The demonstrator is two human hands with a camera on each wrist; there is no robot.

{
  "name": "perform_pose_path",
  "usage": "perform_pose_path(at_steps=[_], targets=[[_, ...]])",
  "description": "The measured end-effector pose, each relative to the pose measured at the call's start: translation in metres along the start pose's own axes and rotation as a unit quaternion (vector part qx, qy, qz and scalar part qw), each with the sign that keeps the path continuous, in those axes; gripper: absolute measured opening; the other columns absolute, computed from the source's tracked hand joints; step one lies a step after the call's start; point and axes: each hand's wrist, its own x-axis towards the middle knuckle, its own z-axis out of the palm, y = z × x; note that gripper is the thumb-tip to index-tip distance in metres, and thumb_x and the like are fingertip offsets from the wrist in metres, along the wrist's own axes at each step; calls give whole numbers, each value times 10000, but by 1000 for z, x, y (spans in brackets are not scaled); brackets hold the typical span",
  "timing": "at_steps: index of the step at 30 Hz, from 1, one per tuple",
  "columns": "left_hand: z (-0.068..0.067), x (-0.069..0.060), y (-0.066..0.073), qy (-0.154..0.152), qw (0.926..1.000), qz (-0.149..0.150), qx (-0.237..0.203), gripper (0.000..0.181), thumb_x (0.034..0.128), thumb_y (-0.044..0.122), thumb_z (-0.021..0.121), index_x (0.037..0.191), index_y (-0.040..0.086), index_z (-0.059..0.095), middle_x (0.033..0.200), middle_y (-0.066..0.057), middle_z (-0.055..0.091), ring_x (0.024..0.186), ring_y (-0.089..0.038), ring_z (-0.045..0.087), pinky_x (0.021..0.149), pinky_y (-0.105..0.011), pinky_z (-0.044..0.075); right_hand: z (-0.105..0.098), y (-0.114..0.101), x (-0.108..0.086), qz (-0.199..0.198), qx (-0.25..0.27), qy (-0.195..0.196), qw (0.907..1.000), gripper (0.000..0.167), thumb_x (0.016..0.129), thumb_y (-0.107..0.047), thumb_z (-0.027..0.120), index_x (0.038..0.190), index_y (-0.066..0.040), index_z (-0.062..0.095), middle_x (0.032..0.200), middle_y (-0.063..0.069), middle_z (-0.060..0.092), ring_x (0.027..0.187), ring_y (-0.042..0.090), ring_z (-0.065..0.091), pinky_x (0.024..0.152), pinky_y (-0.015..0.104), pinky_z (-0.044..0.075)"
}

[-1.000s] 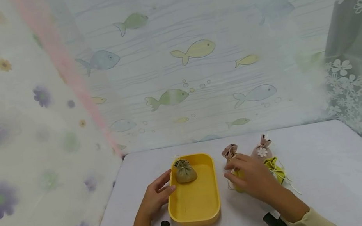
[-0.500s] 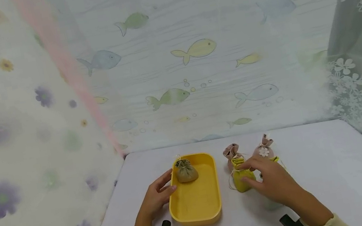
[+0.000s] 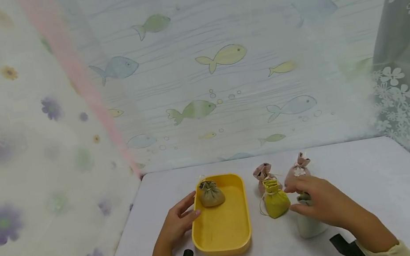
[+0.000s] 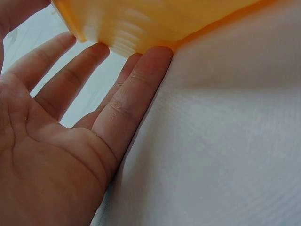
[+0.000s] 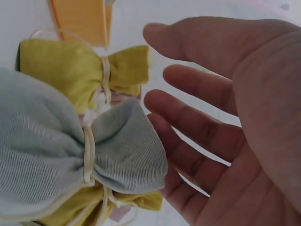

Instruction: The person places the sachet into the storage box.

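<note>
My left hand rests against the left side of a yellow tray. Its fairly straight fingers touch the outer wall in the left wrist view, and the thumb tip lies at the rim. An olive drawstring pouch lies inside the tray. To the right, my right hand hovers with thumb and fingers apart, holding nothing. Beneath it stands a pale grey-blue drawstring pouch, partly covered in the head view. A yellow-green pouch stands just left of the fingertips.
Two pinkish pouches stand behind, one at left and one with a white flower. Another yellow-green pouch shows beyond the grey-blue one in the right wrist view. A white cloth covers the table, with a fish-print curtain behind.
My right hand has moved right and slightly toward me, from the near-left yellow-green pouch to above the grey-blue pouch. The left hand and tray have stayed put.
</note>
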Motion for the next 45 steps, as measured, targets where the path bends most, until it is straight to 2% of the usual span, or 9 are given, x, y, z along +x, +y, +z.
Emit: perform_pose_path(at_steps=[4,11,17,22,24,27,31,35,45], targets=[[-1,1,0,26,10000,-1,-1,684,915,341,795,1524,405,489,1612,-1,462,1391,-329,549,975,-440,596,-7,5,1,109,74,-298,9995,398,809,-259,894,1164,-270,714,1229,-72,693,1170,245,662,908,478,590],[-2,2,1,-18,10000,13,-49,685,919,339,793,1530,390,487,1615,-8,457,1395,-330,542,975,-435,596,-15,13,-1,341,-76,-394,9986,442,809,-287,894,1216,-271,723,1237,-27,703,1357,467,529,1006,653,507],[-1,3,3,-58,9999,35,-118,688,920,338,792,1533,391,483,1615,-2,455,1374,-307,563,971,-425,598,-17,15,0,649,64,-700,9954,439,814,-317,889,1217,-281,717,1319,39,684,1413,495,463,1016,670,495],[-1,4,0,-53,9999,27,-132,699,914,338,799,1535,383,483,1622,-19,447,1386,-322,549,972,-432,598,-16,15,1,737,229,-828,9936,418,817,-290,888,1197,-277,715,1307,30,685,1422,500,451,1013,640,517],[-2,5,-1,-47,9999,-4,-143,702,909,342,805,1531,393,485,1620,-14,448,1391,-320,545,977,-432,595,-16,15,0,745,213,-783,9939,440,812,-268,893,1214,-271,714,1267,-1,692,1378,473,513,973,592,559],[-2,5,-2,-16,9999,-42,-150,703,904,345,809,1526,404,488,1618,-4,451,1391,-315,546,985,-435,592,-17,15,1,688,68,-717,9950,454,807,-229,896,1222,-254,715,1164,-43,690,1165,319,657,866,477,606],[-3,4,-1,2,9999,-32,-169,691,913,332,802,1526,399,490,1621,-13,446,1395,-316,543,989,-441,589,-17,15,2,643,-176,-698,9953,352,810,-207,889,1126,-233,735,1045,-79,673,936,116,628,770,372,580],[-3,3,1,-43,9998,2,-176,686,923,325,793,1533,387,486,1630,-30,433,1403,-323,533,989,-442,589,-17,15,1,718,-178,-694,9948,237,828,-213,874,1025,-236,746,1016,-96,689,929,96,647,764,354,586],[-1,2,-3,-55,9999,-44,-125,692,920,337,795,1535,391,483,1639,-39,421,1407,-325,526,989,-436,589,-17,18,-4,898,461,-716,9923,186,852,-198,852,980,-270,738,966,-137,704,902,58,663,723,256,584]])
